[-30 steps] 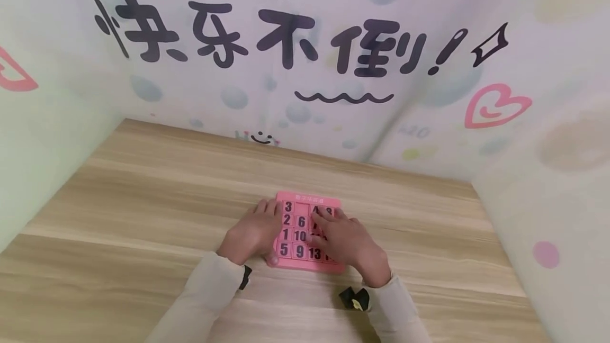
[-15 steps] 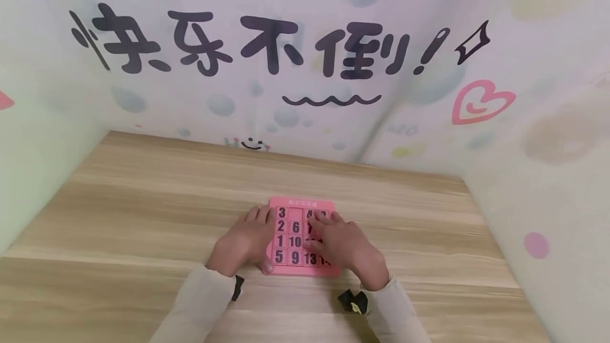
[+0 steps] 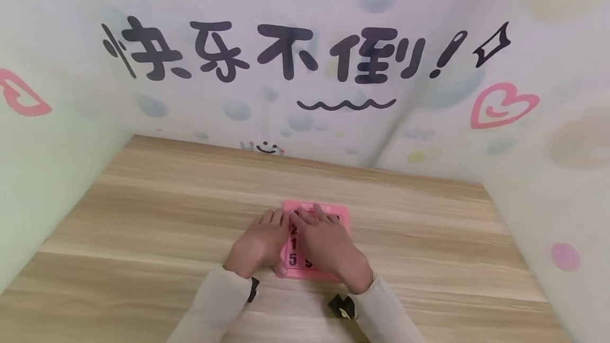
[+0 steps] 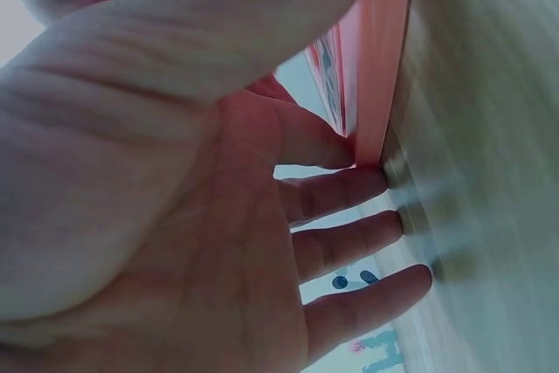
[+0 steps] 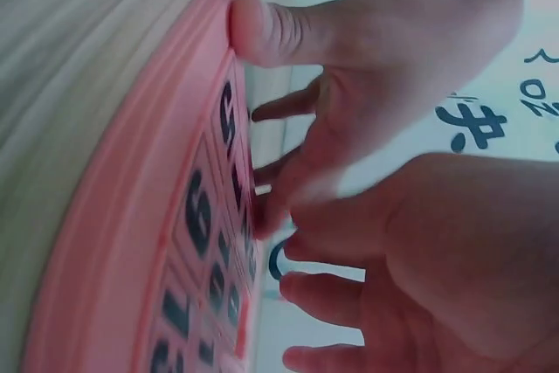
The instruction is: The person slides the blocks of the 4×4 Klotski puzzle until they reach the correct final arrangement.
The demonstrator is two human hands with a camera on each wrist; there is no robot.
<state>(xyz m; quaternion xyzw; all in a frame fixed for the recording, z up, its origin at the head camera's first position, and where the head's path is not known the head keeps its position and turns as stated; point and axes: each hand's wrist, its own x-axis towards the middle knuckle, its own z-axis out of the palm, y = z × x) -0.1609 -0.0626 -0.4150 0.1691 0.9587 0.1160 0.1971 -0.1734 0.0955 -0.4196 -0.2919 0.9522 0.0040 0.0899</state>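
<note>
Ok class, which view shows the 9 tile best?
Right wrist: the 9 tile shows close up, its number whole. In the head view the right hand partly covers it; in the left wrist view no 9 can be made out.

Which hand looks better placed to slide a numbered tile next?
Probably the right hand: it hangs over the numbered tiles, whereas the left hand sits at the left edge of the pink board, its thumb on the near corner.
</note>
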